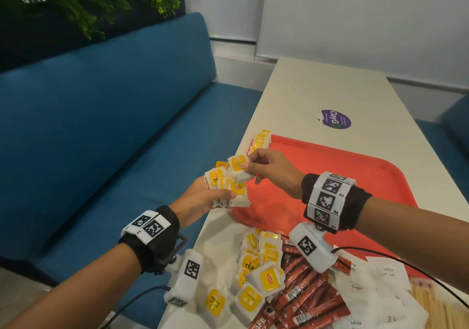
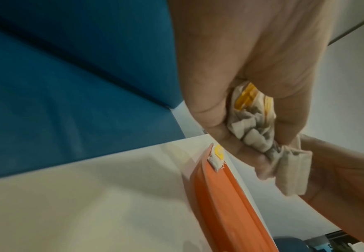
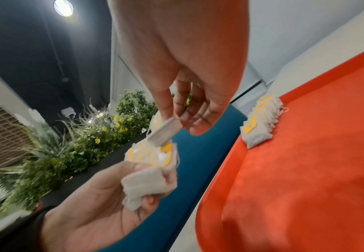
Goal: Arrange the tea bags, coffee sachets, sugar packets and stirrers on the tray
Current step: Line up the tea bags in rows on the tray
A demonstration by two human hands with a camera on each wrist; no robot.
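We have the left hand [image 1: 200, 201] wrapped round a bunch of tea bags [image 1: 223, 184], held in the air off the desk [image 1: 317, 92] edge, just left of the tray [image 1: 368, 176]. Right hand [image 1: 272, 170] pinches a single tea bag [image 1: 239, 167] by thumb and forefinger at the top of that bunch; whether it's fully clear of the bunch we cannot tell.

Key relation: the row of placed tea bags [image 1: 261, 139] sits in the tray's far-left corner, standing on edge, leaning against each other. From the hands it lies forward and slightly right. The row's long axis runs along the tray's left rim, away from us toward its far end. The open near end of the row faces the hands, so the next bag likely goes there.

Right hand is nearer the row and already over the tray's left rim; left hand is outside the tray, acting as the holder.

Rest of the stock is near us: loose tea bags [image 1: 256, 278], coffee sachets [image 1: 304, 295], sugar packets [image 1: 373, 290] and stirrers [image 1: 429, 303], none of it sorted yet.

Risk: strings tangling in the bunch could drag a second bag.
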